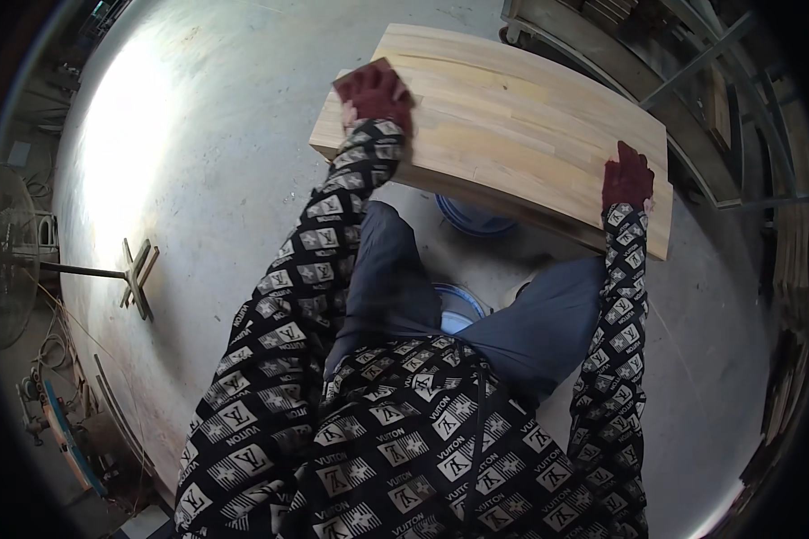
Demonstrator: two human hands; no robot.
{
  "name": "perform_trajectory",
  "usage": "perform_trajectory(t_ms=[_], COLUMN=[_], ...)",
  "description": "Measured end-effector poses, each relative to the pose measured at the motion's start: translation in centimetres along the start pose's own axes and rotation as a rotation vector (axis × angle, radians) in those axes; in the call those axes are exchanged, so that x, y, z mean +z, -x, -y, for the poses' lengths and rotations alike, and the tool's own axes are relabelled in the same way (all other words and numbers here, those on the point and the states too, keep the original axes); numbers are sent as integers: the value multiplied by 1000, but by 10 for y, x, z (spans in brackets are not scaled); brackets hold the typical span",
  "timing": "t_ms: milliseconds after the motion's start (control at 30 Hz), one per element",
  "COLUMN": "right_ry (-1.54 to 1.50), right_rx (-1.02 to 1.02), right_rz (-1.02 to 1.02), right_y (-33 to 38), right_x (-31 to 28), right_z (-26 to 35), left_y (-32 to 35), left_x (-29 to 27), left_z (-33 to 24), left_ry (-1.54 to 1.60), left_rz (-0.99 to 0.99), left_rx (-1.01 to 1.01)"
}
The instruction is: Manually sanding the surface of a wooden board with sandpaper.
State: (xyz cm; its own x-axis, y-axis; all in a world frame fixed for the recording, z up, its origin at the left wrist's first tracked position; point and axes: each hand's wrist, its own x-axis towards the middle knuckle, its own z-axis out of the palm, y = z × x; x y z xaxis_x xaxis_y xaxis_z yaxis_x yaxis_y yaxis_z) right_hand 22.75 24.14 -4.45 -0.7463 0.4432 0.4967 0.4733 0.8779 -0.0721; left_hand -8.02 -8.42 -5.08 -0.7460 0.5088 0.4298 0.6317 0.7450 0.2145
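Note:
A stack of pale wooden panels (512, 117), made of joined strips, lies across in front of my knees. Near its left end my left hand (379, 97), in a dark red knitted glove, presses a flat reddish-brown piece that looks like sandpaper (342, 85) on the top panel. The glove hides most of that piece. At the right end my right hand (628, 176), gloved in the same red, lies flat on the panel with its fingers stretched toward the far edge and nothing in it.
Under the panels stands a blue round tub (475, 216); another blue rim (458, 308) shows between my legs. A metal frame cart (692, 90) holding wood is at the far right. A pedestal fan's crossed base (137, 277) and a machine (67, 436) stand left.

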Motion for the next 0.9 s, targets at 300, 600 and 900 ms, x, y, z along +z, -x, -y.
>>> perform_trajectory(t_ms=[300, 600, 900], right_ry=[12, 11, -2], right_rx=[-33, -10, 30], right_rz=[-63, -5, -25], right_y=[0, 0, 1], right_x=[-1, -3, -7], right_z=[1, 3, 5], left_y=[47, 80, 60], left_x=[36, -19, -31], left_z=[-158, -74, -40], left_ry=[142, 288, -94], left_rz=[116, -46, 20], left_rx=[152, 324, -72])
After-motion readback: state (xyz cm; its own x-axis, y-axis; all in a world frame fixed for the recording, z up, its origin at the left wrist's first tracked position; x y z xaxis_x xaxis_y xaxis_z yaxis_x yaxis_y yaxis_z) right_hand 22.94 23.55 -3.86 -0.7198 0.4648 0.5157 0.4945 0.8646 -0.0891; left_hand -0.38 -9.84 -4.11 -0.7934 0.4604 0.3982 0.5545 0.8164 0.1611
